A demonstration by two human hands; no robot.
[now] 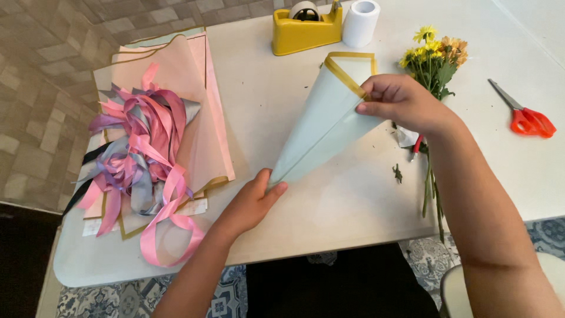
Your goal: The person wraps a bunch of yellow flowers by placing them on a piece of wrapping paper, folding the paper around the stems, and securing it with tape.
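1. The pale surface point(329, 212) carries everything.
2. A pink paper stack point(200, 106) lies left, under tangled ribbons point(141, 147).
3. A rolled pale-blue, gold-edged paper cone point(321, 126) is lifted above the middle.
4. Right hand point(403, 103): grip closed on its wide end.
5. Left hand point(250, 203): grip pinches its tip.
6. Yellow flowers point(435, 56) lie right.

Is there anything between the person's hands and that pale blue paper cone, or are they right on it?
Nothing visible is in the way. The left hand pinches the cone at its narrow tip, and the right hand grips its wide, gold-edged end. The flowers lie behind the right hand, apart from the cone.
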